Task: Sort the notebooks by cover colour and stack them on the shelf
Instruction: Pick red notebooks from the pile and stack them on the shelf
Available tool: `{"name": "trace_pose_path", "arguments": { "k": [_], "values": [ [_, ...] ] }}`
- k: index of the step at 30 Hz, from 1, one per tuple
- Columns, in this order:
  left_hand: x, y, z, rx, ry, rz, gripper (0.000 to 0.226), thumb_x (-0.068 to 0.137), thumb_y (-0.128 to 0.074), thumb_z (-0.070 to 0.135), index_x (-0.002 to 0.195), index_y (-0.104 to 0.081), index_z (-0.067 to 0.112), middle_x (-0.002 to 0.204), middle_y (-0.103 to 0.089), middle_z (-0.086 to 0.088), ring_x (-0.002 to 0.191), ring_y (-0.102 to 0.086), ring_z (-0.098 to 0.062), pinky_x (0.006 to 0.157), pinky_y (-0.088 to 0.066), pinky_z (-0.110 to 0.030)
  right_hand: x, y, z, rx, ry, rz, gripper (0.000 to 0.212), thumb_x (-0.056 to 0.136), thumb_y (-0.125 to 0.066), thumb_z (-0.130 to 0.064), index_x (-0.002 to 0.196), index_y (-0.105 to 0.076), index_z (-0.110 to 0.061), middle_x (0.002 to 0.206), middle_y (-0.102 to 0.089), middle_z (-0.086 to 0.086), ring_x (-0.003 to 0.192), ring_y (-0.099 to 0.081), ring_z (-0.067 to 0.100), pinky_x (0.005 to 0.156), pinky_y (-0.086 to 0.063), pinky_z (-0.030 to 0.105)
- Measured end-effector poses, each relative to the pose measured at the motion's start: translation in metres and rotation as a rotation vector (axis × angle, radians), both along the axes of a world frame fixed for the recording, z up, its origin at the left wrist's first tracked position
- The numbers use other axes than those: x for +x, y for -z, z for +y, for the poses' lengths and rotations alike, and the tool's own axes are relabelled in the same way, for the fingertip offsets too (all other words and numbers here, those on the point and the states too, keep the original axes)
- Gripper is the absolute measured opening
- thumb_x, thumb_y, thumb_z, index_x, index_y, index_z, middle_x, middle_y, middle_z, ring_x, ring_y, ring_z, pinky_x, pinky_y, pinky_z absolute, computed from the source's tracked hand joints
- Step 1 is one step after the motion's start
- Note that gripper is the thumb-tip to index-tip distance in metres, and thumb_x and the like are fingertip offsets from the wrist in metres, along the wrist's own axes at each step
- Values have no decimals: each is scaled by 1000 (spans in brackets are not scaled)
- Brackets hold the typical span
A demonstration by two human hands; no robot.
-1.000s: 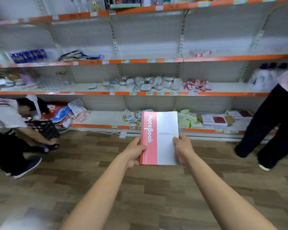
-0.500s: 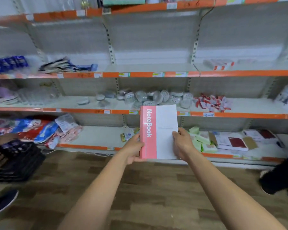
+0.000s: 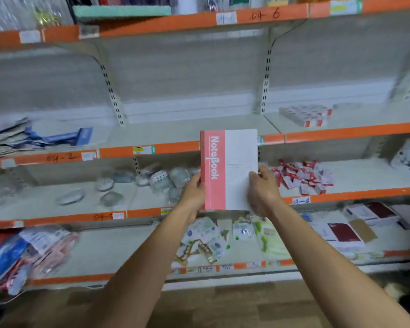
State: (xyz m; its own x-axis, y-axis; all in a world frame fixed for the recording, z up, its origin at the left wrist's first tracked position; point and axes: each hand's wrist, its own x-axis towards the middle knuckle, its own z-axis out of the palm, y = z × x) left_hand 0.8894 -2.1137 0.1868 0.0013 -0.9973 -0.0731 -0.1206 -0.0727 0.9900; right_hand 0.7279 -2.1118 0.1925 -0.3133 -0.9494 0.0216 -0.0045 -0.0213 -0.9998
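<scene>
Pink-and-white notebook (image 3: 229,169) held upright in front of the orange-edged shelf (image 3: 171,132). Left hand (image 3: 194,196) grips its spine edge, right hand (image 3: 262,190) its lower right edge, fingers (image 3: 253,177) curled round the cover.

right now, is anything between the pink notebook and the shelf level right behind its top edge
Nothing visible does. The left hand and right hand hold the pink notebook upright before the shelf. The board around its top edge is bare, with blue packets well left and red-and-white boxes well right.
</scene>
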Motion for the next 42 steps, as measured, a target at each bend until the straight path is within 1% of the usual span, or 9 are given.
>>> {"name": "trace_pose_path", "arguments": {
  "k": [2,5,11,21,26,32,35,39,42],
  "values": [
    [-8,-3,-48,-53,-22,-43,26,99,-45,14,117,-56,29,102,-67,6,87,-67,-10,67,-57,-22,-8,-4,-48,-25,-5,5,23,90,-38,-3,92,-59,-12,71,-57,-2,53,-48,4,44,-35,15],
    [-17,-14,-116,-111,-80,-99,27,95,-47,8,109,-63,24,101,-71,0,89,-70,-20,81,-58,-40,-18,-15,-115,-49,-23,14,24,89,-39,-4,86,-62,-13,74,-60,-2,60,-49,9,55,-35,21],
    [-29,-35,-220,-217,-162,-239,30,96,-38,9,116,-57,19,107,-68,-4,92,-66,-24,83,-55,-40,-27,-38,-222,-139,44,47,22,91,-42,-3,97,-60,-13,80,-59,-4,68,-49,6,59,-40,13],
    [-35,-31,-373,-336,-122,-436,25,98,-43,10,117,-58,14,100,-63,-3,91,-60,-22,78,-47,-28,-39,-30,-365,-136,108,143,26,92,-41,-16,108,-61,-19,86,-61,0,76,-51,17,63,-40,26],
    [-40,-15,-425,-294,-71,-473,24,99,-43,16,118,-57,14,103,-64,-3,95,-62,-23,85,-52,-34,-43,-21,-405,-92,109,175,27,94,-40,-15,113,-58,-18,100,-63,0,89,-56,19,76,-43,30],
    [-41,1,-450,-283,-54,-482,26,101,-40,21,121,-56,16,105,-63,3,90,-60,-14,79,-49,-25,-47,-5,-435,-67,86,276,28,96,-34,-11,115,-53,-15,98,-59,-3,87,-52,17,76,-38,28],
    [-47,-1,-462,-277,-91,-502,26,100,-42,20,121,-58,18,109,-66,2,95,-64,-18,84,-53,-30,-53,-6,-448,-79,88,311,28,94,-35,-7,109,-57,-15,87,-58,-3,80,-51,17,68,-38,27],
    [-71,-12,-488,-110,-24,-433,22,93,-46,18,96,-68,20,94,-71,2,86,-67,-19,75,-53,-33,-78,-18,-464,29,140,408,23,87,-34,-1,83,-55,-10,67,-51,2,64,-45,19,54,-34,22],
    [-96,-16,-502,91,67,-342,19,89,-55,25,82,-70,15,91,-73,-3,83,-68,-21,80,-55,-34,-106,-19,-474,187,143,465,18,81,-40,-1,76,-57,-1,68,-55,8,70,-52,25,53,-37,27]
  ]
}}
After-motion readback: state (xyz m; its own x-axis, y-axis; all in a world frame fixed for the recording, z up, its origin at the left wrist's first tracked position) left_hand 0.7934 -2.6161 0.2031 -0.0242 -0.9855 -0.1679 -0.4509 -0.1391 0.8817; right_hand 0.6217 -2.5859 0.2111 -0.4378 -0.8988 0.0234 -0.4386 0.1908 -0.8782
